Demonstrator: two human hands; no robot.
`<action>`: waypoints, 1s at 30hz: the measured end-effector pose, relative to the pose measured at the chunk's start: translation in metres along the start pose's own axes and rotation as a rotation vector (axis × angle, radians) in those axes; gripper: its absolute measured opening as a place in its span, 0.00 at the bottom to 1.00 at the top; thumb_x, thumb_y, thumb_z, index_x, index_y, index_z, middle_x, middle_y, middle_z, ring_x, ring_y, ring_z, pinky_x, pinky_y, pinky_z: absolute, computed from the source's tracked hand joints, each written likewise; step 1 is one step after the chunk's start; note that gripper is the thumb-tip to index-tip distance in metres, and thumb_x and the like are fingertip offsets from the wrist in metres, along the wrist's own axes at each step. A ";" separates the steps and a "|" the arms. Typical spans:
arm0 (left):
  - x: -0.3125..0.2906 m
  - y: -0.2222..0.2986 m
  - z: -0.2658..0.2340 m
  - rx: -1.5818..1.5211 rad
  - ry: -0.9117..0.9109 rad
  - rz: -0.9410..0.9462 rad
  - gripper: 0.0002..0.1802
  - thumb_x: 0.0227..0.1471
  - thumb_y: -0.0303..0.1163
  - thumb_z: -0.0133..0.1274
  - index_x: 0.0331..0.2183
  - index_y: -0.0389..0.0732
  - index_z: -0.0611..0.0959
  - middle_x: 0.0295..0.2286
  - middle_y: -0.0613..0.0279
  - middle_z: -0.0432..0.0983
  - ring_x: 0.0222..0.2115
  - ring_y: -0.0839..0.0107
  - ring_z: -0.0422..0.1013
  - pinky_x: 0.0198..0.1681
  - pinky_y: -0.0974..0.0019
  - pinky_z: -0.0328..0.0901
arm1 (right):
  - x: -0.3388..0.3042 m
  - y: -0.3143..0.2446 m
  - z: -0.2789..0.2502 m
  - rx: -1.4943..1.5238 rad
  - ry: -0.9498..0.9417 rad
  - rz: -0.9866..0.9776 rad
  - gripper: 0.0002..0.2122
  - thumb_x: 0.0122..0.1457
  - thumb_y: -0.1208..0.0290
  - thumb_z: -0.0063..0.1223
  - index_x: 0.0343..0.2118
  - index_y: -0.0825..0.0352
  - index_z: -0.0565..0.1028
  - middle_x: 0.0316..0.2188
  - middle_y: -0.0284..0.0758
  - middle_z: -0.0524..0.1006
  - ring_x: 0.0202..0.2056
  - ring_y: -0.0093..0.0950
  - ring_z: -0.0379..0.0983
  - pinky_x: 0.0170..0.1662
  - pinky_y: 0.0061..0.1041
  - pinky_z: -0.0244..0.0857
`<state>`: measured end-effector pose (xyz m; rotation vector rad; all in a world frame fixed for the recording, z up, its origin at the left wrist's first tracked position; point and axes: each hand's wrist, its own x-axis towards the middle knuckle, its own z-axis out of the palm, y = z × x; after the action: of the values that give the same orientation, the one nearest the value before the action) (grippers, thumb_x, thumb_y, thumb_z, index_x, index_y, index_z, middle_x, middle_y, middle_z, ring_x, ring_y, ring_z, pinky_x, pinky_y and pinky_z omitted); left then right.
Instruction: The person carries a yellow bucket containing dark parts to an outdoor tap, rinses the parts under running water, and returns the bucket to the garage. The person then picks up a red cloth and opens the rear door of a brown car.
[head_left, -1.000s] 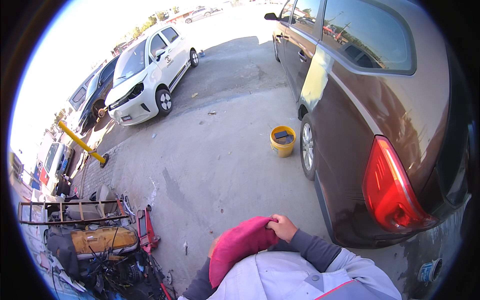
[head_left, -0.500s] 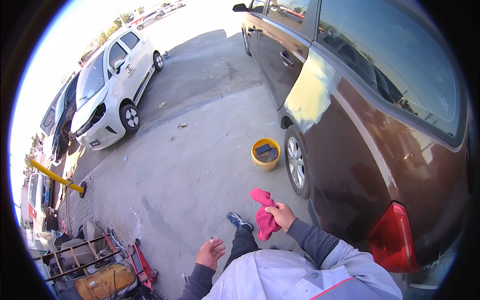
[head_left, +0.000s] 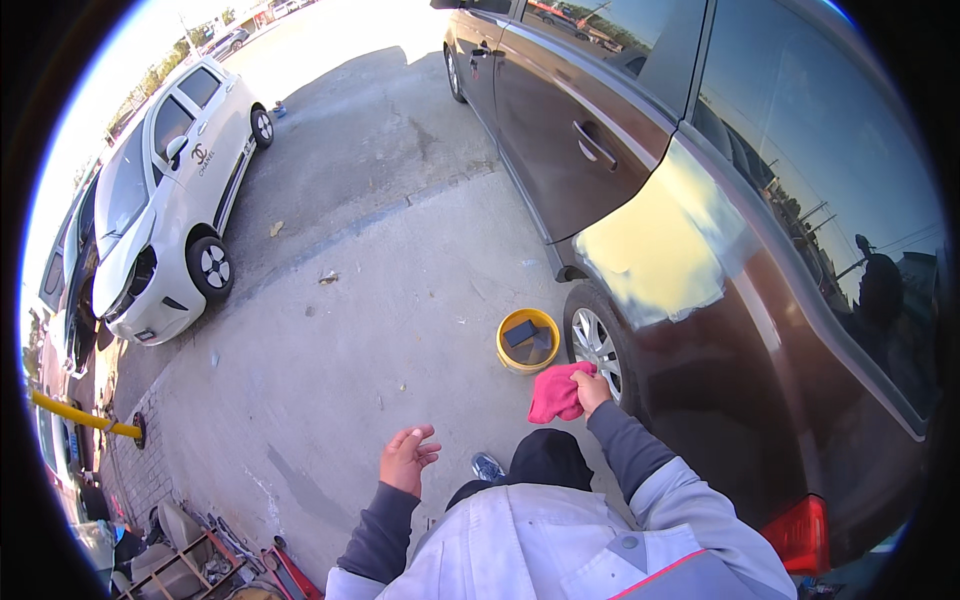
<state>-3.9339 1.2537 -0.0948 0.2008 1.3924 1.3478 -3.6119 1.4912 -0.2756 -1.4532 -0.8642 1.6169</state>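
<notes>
A pinkish-red cloth (head_left: 556,393) hangs bunched from my right hand (head_left: 592,388), whose fingers are closed on it. My left hand (head_left: 407,458) is in the air in front of me, empty, with its fingers apart and slightly curled. Just beyond the cloth, a yellow bucket (head_left: 505,352) stands on the ground beside the rear wheel (head_left: 594,345) of a brown car. Inside the bucket are a dark block (head_left: 521,333) and other dark, flat pieces. Above that wheel, the brown car (head_left: 720,400) carries a pale yellow patch (head_left: 650,250) on its rear side panel.
Along my right runs the brown car, its red tail light (head_left: 800,535) close by. A white car (head_left: 165,200) is parked at the far left. Nearer left are a yellow post (head_left: 85,415), a metal frame (head_left: 170,575) and a red jack (head_left: 290,575). Concrete ground (head_left: 330,350) lies between.
I have moved forward, so the bucket and the yellow patch are closer. My right hand has carried the cloth forward and to the right. My left hand has risen a little.
</notes>
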 end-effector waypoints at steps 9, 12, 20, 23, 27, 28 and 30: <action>0.095 0.047 -0.009 0.001 0.118 -0.104 0.18 0.62 0.39 0.49 0.46 0.35 0.78 0.45 0.52 0.76 0.37 0.62 0.75 0.41 0.60 0.70 | 0.177 0.038 0.034 -0.202 0.270 0.321 0.16 0.57 0.58 0.59 0.40 0.67 0.78 0.31 0.35 0.81 0.31 0.30 0.79 0.34 0.30 0.72; 0.134 0.077 -0.003 0.047 0.155 -0.106 0.17 0.63 0.38 0.49 0.46 0.36 0.78 0.44 0.54 0.77 0.36 0.64 0.76 0.40 0.61 0.71 | 0.222 0.075 0.036 -0.663 0.464 0.016 0.17 0.57 0.52 0.59 0.34 0.64 0.79 0.20 0.31 0.74 0.17 0.25 0.68 0.19 0.29 0.60; 0.280 0.156 0.070 0.275 -0.018 -0.071 0.17 0.63 0.38 0.49 0.46 0.36 0.79 0.43 0.57 0.78 0.35 0.66 0.77 0.39 0.63 0.71 | 0.196 0.019 0.039 -0.410 0.128 0.367 0.16 0.59 0.59 0.57 0.41 0.67 0.79 0.28 0.37 0.80 0.26 0.28 0.74 0.29 0.28 0.65; 0.330 0.169 0.112 0.476 -0.225 -0.022 0.16 0.63 0.37 0.50 0.46 0.36 0.80 0.42 0.58 0.78 0.35 0.68 0.77 0.39 0.65 0.70 | 0.186 -0.016 0.038 -0.274 0.129 0.452 0.15 0.60 0.59 0.56 0.43 0.65 0.78 0.28 0.33 0.79 0.23 0.22 0.72 0.22 0.23 0.65; 0.401 0.187 0.165 0.683 -0.429 0.021 0.14 0.62 0.36 0.53 0.44 0.37 0.82 0.36 0.63 0.80 0.33 0.74 0.76 0.37 0.68 0.70 | 0.175 -0.031 0.037 -0.142 0.277 0.459 0.14 0.60 0.59 0.57 0.42 0.65 0.78 0.27 0.32 0.79 0.24 0.21 0.72 0.22 0.22 0.65; 0.419 0.193 0.180 0.752 -0.494 0.049 0.14 0.61 0.36 0.53 0.44 0.37 0.82 0.35 0.63 0.80 0.33 0.74 0.75 0.37 0.68 0.70 | 0.171 -0.032 0.037 -0.116 0.346 0.466 0.14 0.60 0.60 0.57 0.42 0.65 0.77 0.27 0.31 0.78 0.24 0.21 0.72 0.22 0.21 0.65; 0.453 0.207 0.219 0.887 -0.632 0.126 0.14 0.61 0.35 0.54 0.44 0.37 0.81 0.36 0.62 0.79 0.34 0.75 0.75 0.37 0.68 0.70 | 0.157 -0.036 0.043 -0.049 0.418 0.416 0.13 0.61 0.61 0.57 0.41 0.65 0.78 0.27 0.31 0.78 0.24 0.20 0.73 0.23 0.21 0.65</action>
<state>-4.0401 1.7859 -0.1285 1.2052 1.3327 0.5767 -3.6570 1.6478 -0.3120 -2.0108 -0.3796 1.4948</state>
